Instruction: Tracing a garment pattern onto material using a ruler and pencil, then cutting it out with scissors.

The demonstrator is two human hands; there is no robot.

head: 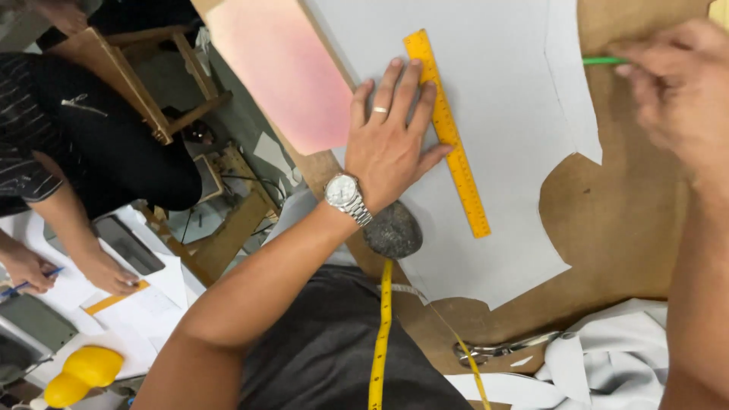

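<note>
My left hand (391, 137) lies flat, fingers spread, on a large sheet of light grey paper (509, 129), pressing the left edge of a yellow-orange ruler (446, 129) that runs diagonally across it. A watch is on that wrist and a ring on one finger. My right hand (676, 83), blurred at the upper right, grips a green pencil (604, 61) whose tip points at the paper's right edge. The paper rests on a brown board table (630, 220). A dark grey stone (392, 230) weighs down the paper's near corner by my wrist.
A yellow tape measure (380, 334) hangs over my dark shirt. Scissors (493, 351) and white cloth (615, 357) lie at the table's near edge. At left another person (83, 144) writes on paper with a blue pen (26, 285); a wooden stool (144, 83) and a yellow object (80, 373) stand nearby.
</note>
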